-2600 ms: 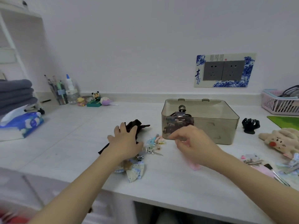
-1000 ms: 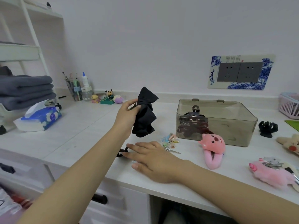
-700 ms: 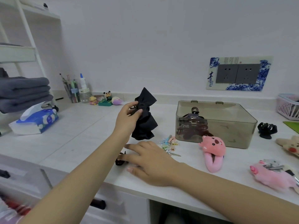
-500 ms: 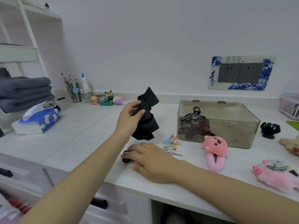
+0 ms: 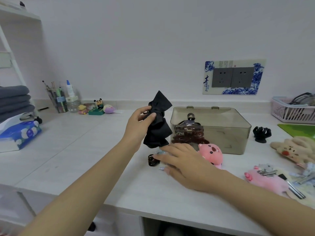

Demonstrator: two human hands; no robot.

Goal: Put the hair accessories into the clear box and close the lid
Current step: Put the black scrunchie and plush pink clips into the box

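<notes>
Bow (image 5: pixel 157 122), lifted off the counter (image 5: pixel 71 150) and pinched in the left hand (image 5: pixel 139 124), hung just left of the box (image 5: pixel 221 132), while the right hand (image 5: pixel 184 161), fingers spread flat, had slid onto small clips (image 5: pixel 153 160), suggesting these go in next.

Black bow (image 5: pixel 158 123) in left hand (image 5: pixel 139 124), box (image 5: pixel 210 129) nearby.

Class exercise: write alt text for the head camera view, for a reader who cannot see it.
A person's left hand holds up a black fabric bow above a white counter, while the right hand rests flat over small clips beside a dark claw clip. Behind stands a clear box, lid shut, with plush clips nearby.
</notes>
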